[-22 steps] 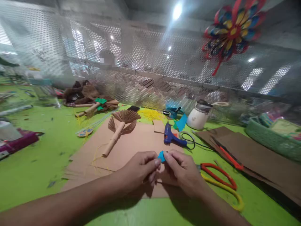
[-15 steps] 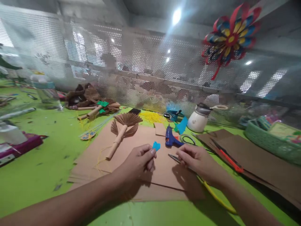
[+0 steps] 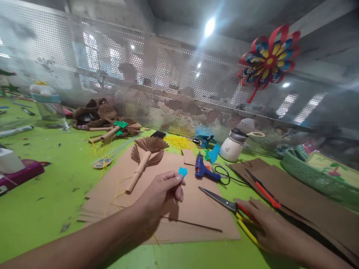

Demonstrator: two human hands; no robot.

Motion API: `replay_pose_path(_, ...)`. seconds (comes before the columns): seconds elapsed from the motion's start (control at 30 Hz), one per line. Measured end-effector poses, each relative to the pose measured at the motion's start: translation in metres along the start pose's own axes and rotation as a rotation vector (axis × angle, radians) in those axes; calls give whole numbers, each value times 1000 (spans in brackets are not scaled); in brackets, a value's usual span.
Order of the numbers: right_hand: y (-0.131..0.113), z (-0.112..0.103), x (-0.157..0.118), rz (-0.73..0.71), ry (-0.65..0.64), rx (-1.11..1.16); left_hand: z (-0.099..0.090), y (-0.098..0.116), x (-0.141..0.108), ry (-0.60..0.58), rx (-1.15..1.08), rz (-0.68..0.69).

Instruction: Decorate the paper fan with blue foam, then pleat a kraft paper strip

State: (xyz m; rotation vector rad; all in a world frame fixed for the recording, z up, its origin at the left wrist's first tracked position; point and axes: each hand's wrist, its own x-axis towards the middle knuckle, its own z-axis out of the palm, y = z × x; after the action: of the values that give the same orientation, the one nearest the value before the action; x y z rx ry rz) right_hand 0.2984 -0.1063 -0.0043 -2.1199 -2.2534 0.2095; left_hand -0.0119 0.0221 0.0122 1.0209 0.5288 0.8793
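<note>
Small bright-blue paper piece, angular-edged (image 3: 183, 172): held above stacked light-brown paper sheets (image 3: 202, 216), its lower end pinched in the closed grip of the left hand (image 3: 165, 186).

Steel-bladed scissors with red and yellow handles (image 3: 219, 199): blades extended over the sheets, handles partly covered by the right hand (image 3: 265, 226); whether that grip is closed cannot be told.

Progress, as judged: blue piece apparently cut, attached to nothing; whether trimming is left cannot be told. Pleated brown-paper fan on a rolled tube (image 3: 140, 168), seemingly assembled.

Room: bare paper left between left hand and blades, bounded beyond by a blue plastic glue gun (image 3: 200, 168); right side narrowed by dark-brown sheets (image 3: 303, 196); near paper edge bordered by green worktop (image 3: 179, 257).
</note>
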Motion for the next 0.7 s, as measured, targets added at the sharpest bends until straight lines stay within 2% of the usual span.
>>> replay_pose_path(0.17, 0, -1, 6, 43, 2, 76, 3, 8, -4, -8, -61, 29)
replay_pose_path(0.3, -18, -14, 4, 56, 121, 264, 0, 13, -3, -46, -91, 42)
replay_pose_path(0.4, -44, -26, 2, 38, 214, 571, -1, 16, -2, -56, -74, 78)
replay_pose_path(0.5, -76, -29, 8, 36, 235, 952, 2, 22, -4, -46, 21, 168)
replay_pose_path(0.7, -138, -13, 42, 6, 177, 1129, 13, 40, -17, 34, 288, 391)
